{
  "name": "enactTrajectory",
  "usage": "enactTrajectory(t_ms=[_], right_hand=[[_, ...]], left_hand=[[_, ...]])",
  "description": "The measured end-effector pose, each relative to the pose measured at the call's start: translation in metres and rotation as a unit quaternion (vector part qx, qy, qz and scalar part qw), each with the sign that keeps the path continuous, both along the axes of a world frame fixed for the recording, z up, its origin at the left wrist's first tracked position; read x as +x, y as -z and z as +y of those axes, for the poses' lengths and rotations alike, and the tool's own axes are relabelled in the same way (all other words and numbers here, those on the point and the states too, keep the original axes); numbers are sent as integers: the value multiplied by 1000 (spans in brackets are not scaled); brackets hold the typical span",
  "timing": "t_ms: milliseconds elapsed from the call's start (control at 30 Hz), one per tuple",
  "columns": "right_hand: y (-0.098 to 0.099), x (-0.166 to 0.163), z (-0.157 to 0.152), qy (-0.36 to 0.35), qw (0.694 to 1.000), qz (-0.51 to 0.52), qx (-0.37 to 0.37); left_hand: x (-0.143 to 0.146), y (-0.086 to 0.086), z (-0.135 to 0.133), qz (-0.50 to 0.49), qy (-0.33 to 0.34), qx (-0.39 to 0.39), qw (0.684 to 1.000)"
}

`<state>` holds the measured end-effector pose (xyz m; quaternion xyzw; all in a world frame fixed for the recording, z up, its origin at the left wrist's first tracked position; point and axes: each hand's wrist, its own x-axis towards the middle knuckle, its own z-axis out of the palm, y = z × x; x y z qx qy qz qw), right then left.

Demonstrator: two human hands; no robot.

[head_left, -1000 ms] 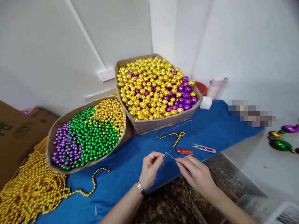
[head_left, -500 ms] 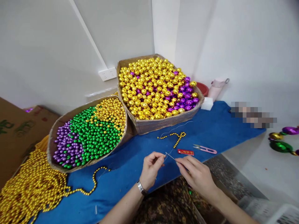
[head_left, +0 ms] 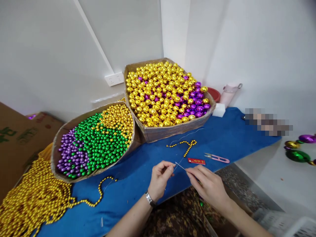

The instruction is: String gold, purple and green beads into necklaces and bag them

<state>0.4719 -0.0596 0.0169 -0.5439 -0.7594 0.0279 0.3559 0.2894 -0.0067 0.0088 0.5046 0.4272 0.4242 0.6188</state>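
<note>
A thin, pale, needle-like rod (head_left: 181, 166) is being pinched between the thumb and fingers of the right hand (head_left: 208, 184), its far end being held out to the fingertips of the left hand (head_left: 160, 179), above the near edge of a blue cloth (head_left: 232, 135). The left thumb and forefinger are being pressed together; a fine pale thread (head_left: 181, 160) is being seen beside their tips, but whether it is being gripped there cannot be told. Since a second ago, almost the same pose is being kept by both hands, while everything on the cloth is being shown slightly farther right, as though the view is being turned a little left. The thread is being led up to a short strand of small round gold beads (head_left: 187, 150), which is being left lying in a loop beyond the hands. A flat red packet (head_left: 197, 161) and metal snips with a pink handle (head_left: 217, 158) are being kept to the right of the strand, unmoved on the cloth. Behind, small purple, green and gold beads (head_left: 98, 148) and larger shiny gold and purple beads (head_left: 163, 98) are being held in two open cardboard boxes (head_left: 172, 133).
</note>
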Motion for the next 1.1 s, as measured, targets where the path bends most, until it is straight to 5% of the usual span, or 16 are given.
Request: enactTrajectory(t_ms=[500, 600, 667, 767, 833, 967, 1100], right_hand=[[0, -12, -1, -7, 1000, -6, -22], [-3, -13, -1, -35, 995, 41, -78], [-5, -14, -1, -75, 970, 151, -175], [-4, -19, 2, -132, 883, 355, -278], [-1, -26, 7, -136, 872, 399, -250], [-6, -36, 27, -63, 960, 269, -55], [-41, -14, 63, -15, 972, 234, 13]], left_hand=[[11, -1, 1, -83, -19, -86, 993], [11, -5, 4, -97, -12, -89, 991], [11, -7, 6, -122, -8, -105, 987], [12, -12, 8, -185, -15, -152, 971], [15, -16, 10, -221, -17, -174, 960], [21, -23, 20, -238, -18, -164, 957], [22, -14, 51, -117, -108, -62, 985]])
